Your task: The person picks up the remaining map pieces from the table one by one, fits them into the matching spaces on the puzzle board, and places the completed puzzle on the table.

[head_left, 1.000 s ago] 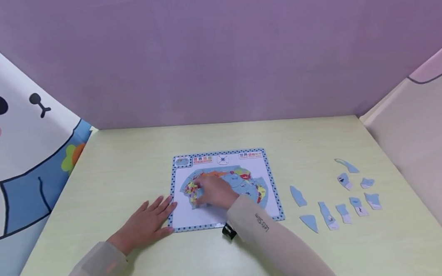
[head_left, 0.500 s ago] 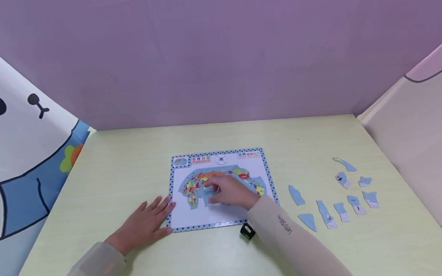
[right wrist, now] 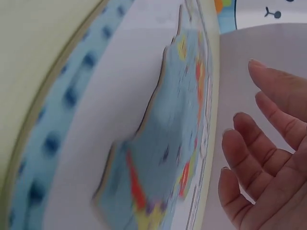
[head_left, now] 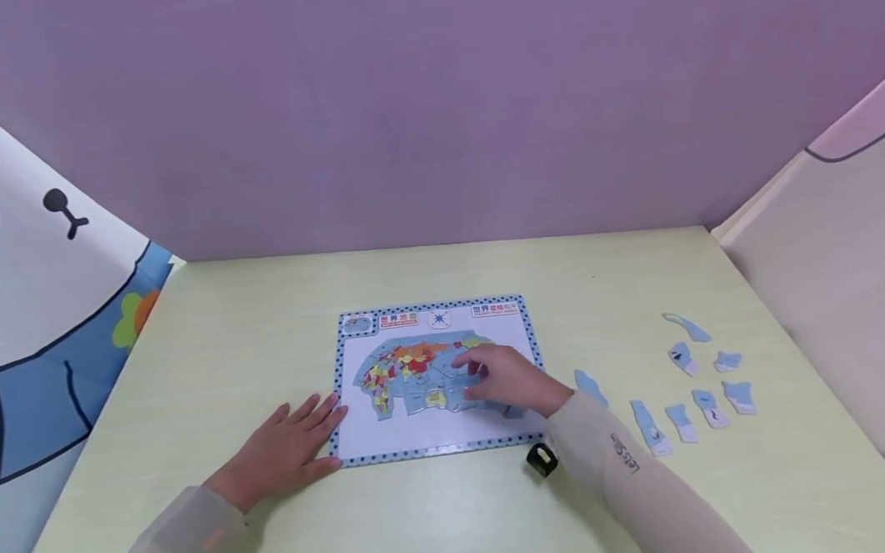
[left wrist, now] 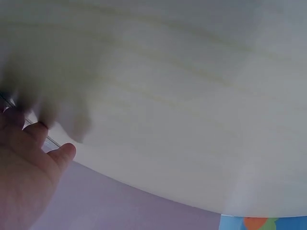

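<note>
A world map jigsaw board (head_left: 376, 443) with a blue dotted border lies mid-table. Joined map pieces (head_left: 399, 387) cover part of its white field, including one with a yellow landmass (head_left: 435, 398) at the lower edge. My left hand (head_left: 282, 448) lies flat with spread fingers touching the board's left edge; the left wrist view shows this hand (left wrist: 29, 163) from below, partly in dark blur. Over the right part of the map is my right hand (head_left: 511, 379), its fingers loosely bent. In the right wrist view the right hand (right wrist: 268, 143) holds nothing.
Several loose jigsaw pieces lie right of the board, among them a tall blue one (head_left: 650, 427) and a thin curved one (head_left: 687, 327). A black device (head_left: 542, 460) is at my right wrist. A purple wall (head_left: 435, 126) stands behind the table.
My right hand has moved rightward across the map, uncovering its left and middle parts, including the yellow landmass piece. The left hand has stayed at the board's edge.
</note>
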Demonstrator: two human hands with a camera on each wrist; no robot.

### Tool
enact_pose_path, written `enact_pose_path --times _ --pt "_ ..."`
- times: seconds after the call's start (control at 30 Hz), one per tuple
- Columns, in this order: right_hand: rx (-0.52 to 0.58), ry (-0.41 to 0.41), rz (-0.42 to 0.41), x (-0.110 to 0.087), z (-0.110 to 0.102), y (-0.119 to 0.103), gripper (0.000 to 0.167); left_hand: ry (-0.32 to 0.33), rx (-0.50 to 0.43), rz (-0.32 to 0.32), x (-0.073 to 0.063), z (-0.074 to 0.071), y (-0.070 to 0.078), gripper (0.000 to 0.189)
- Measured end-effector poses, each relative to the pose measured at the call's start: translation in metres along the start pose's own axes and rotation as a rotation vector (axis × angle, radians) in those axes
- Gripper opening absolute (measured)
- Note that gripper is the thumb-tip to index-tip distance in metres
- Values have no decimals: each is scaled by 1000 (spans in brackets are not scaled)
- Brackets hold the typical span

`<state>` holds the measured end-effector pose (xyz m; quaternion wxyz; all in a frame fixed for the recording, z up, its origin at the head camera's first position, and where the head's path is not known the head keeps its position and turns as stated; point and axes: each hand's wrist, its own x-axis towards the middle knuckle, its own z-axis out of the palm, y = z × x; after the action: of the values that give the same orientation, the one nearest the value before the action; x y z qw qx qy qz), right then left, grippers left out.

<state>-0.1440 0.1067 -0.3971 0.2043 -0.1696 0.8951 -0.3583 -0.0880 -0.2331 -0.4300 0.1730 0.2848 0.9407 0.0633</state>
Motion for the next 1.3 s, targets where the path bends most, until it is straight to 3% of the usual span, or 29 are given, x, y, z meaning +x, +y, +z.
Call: enact_pose_path --times 0.43,0.93,1.3 --pt "31 26 138 -25 -37 34 38 21 51 -7 -1 0 -2 81" --pt "-43 -33 83 -54 -89 72 35 45 64 -16 -1 1 -1 80" --pt "-22 -73 160 -76 -96 106 37 61 92 -4 1 -3 -2 81"
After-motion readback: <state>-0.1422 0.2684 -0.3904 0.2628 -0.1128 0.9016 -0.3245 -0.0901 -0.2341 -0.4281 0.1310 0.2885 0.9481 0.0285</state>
